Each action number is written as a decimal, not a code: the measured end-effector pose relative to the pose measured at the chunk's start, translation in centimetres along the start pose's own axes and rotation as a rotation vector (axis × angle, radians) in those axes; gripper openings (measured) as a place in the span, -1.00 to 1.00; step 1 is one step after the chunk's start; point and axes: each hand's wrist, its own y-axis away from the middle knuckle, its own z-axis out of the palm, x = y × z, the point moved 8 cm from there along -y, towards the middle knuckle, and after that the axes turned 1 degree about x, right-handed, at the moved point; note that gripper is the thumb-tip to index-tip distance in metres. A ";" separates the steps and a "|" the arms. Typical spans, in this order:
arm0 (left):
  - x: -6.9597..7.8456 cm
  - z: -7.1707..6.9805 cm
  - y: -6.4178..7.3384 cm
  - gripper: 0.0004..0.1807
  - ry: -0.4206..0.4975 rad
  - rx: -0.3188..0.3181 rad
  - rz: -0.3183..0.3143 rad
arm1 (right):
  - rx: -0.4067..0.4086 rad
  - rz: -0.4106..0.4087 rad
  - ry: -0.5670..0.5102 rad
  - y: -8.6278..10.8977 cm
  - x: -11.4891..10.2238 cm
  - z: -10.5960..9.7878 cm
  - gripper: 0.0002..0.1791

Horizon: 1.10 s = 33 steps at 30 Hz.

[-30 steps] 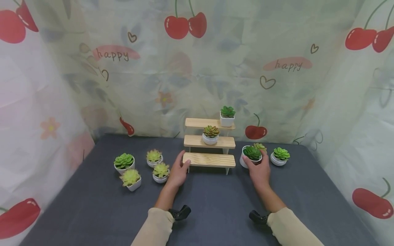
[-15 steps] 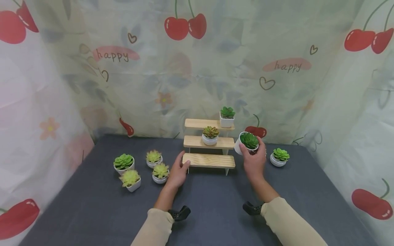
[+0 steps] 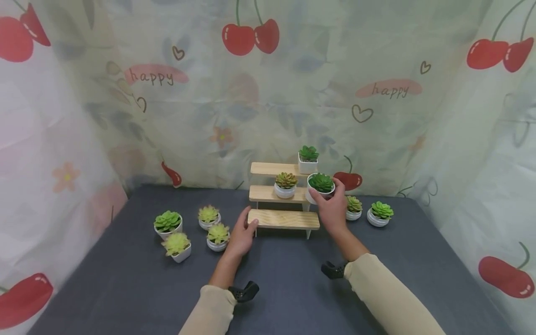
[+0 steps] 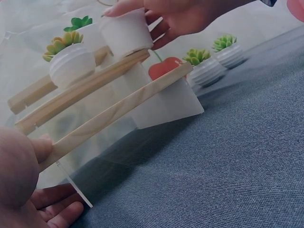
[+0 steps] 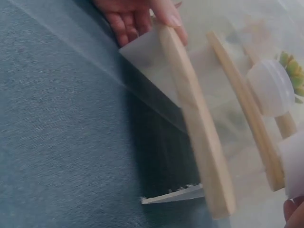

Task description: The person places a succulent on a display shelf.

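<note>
My right hand point(image 3: 333, 211) grips a white round pot with a dark green succulent point(image 3: 321, 183) at the right end of the middle step of a three-step wooden stand point(image 3: 284, 219). In the left wrist view the pot point(image 4: 127, 34) is at that step's end; whether it touches the wood I cannot tell. My left hand point(image 3: 242, 235) holds the left end of the bottom step, thumb on the board and fingers by the clear side panel. A reddish-green succulent in a white pot point(image 3: 285, 186) stands on the middle step, and a green one in a square pot point(image 3: 308, 160) on the top step.
Right of the stand are two small potted succulents, one yellow-green point(image 3: 353, 208) and one bright green point(image 3: 379, 214). Several more stand to the left, including a green one point(image 3: 168, 223) and a pale yellow-green one point(image 3: 177, 246). A printed curtain point(image 3: 268, 111) backs the dark tablecloth point(image 3: 284, 288).
My right hand has lifted the dark green succulent off the table and carried it left to the middle step, uncovering the yellow-green one behind. My left hand stays on the stand.
</note>
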 end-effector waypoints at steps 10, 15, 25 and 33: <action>-0.3 -0.1 -0.4 -0.39 -0.003 0.014 -0.003 | -0.061 -0.023 0.128 -0.6 -0.7 0.9 -0.14; -0.3 0.0 -0.4 -0.38 0.001 0.014 -0.006 | -0.057 -0.029 0.127 -0.5 -0.7 1.2 -0.15; -0.1 0.1 -0.2 -0.39 0.000 0.015 -0.002 | -0.043 0.000 0.069 -0.4 0.0 1.7 -0.11; -0.2 0.0 -0.3 -0.39 -0.006 0.014 -0.004 | -0.041 -0.002 0.060 -0.2 0.0 1.7 -0.12</action>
